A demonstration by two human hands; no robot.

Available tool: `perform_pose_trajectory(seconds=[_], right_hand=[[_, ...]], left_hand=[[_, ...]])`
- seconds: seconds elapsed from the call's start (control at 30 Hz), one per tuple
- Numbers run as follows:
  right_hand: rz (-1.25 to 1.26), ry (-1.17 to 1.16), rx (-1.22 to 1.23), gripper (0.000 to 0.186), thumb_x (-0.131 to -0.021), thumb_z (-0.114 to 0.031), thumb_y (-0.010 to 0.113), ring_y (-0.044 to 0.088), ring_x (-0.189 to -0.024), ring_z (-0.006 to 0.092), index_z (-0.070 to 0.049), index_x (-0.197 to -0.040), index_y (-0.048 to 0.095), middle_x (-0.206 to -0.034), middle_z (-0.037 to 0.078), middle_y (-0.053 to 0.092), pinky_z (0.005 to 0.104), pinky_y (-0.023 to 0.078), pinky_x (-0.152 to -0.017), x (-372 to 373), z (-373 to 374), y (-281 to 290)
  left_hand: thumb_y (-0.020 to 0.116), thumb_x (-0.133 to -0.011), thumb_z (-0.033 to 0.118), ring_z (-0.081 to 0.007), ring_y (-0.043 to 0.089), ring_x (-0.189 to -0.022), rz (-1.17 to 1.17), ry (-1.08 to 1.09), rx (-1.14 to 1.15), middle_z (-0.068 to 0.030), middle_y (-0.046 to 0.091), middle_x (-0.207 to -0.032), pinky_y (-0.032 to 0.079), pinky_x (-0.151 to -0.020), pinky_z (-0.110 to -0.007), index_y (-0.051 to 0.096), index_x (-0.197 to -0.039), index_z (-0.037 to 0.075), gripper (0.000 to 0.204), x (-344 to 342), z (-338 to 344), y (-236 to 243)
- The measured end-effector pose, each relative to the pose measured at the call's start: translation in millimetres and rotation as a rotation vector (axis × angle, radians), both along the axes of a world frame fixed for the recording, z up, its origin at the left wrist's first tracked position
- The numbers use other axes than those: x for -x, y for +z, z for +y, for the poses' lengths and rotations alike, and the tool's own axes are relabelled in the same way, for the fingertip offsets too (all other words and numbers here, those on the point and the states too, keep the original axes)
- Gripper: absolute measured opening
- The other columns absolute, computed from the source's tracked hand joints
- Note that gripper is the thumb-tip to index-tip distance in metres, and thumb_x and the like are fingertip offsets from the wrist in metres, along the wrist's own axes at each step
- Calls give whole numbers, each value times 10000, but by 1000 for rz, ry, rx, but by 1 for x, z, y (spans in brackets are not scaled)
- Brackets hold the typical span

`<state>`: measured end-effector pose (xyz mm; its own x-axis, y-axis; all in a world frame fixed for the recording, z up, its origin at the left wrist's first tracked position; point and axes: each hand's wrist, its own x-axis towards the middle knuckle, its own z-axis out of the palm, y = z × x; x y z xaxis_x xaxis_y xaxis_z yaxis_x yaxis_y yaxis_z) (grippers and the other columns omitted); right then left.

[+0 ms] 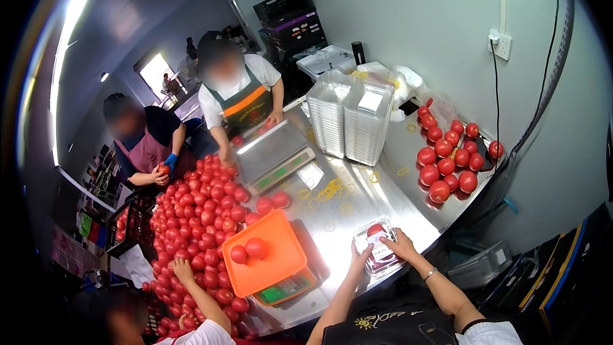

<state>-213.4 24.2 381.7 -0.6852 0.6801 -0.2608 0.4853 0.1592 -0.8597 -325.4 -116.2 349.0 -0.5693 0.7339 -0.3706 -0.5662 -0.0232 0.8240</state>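
Near the front edge of the metal table, both my hands hold a clear plastic punnet [385, 267] with red tomatoes inside and a printed label on top. My left hand [359, 260] grips its left side, the thumb bent over the top. From the right, my right hand [401, 246] holds the punnet, thumb lying on the label. Part of one tomato [375, 230] shows at the far end; the label hides much of the rest. Left of my hands, an orange basket [237, 279] with two tomatoes sits on a scale with a green panel [281, 291].
Loose tomatoes [198, 217] cover the table's left side; more tomatoes [444, 148] lie at the right. Tall stacks of clear punnets [367, 124] stand at the back beside another scale [271, 153]. Yellow rubber bands [331, 189] are scattered mid-table. Three people work around the tomato pile.
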Motion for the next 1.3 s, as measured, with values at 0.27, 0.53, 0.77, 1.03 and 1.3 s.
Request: perform_pose_trajectory(seconds=[0.27,0.53,0.77,1.03,1.3], right_hand=[[1,36,123,886,-728,-514,732,566,-1102,296,24,-1334,373,-1194,229,564,339,438,-943,1,3,9],[325,55,652,1001,-738,-205,795,457,-1215,245,-22,-1456,122,-1352,178,409,342,416,-997,1,0,6],[483,24,730,948,-758,-139,767,453,-1218,238,-42,-1458,135,-1351,158,410,359,411,-1007,-7,-10,14],[445,21,771,927,-759,-133,764,441,-1229,234,-36,-1451,154,-1352,150,411,358,395,-1021,-14,-7,-7],[407,49,746,946,-740,-127,776,434,-1230,241,-36,-1450,157,-1345,149,419,355,387,-1024,-13,-5,-1]], left_hand=[[643,-881,179,-265,493,-1165,-30,1,103,-166,427,-1305,485,-907,-386,70,-1462,126,817,-2,4,23],[594,-897,127,-278,460,-1206,-130,-3,-57,-167,370,-1360,476,-935,-419,83,-1472,171,770,2,-9,31],[614,-879,138,-277,431,-1232,-149,-53,-75,-167,331,-1393,445,-976,-405,83,-1482,202,806,-1,-10,34],[671,-807,40,-252,483,-1188,-152,-223,-22,-139,446,-1307,445,-985,-395,191,-1425,107,786,3,-17,11],[671,-804,31,-252,487,-1185,-215,-139,-34,-135,468,-1286,446,-981,-372,188,-1440,91,802,-1,-14,30]])
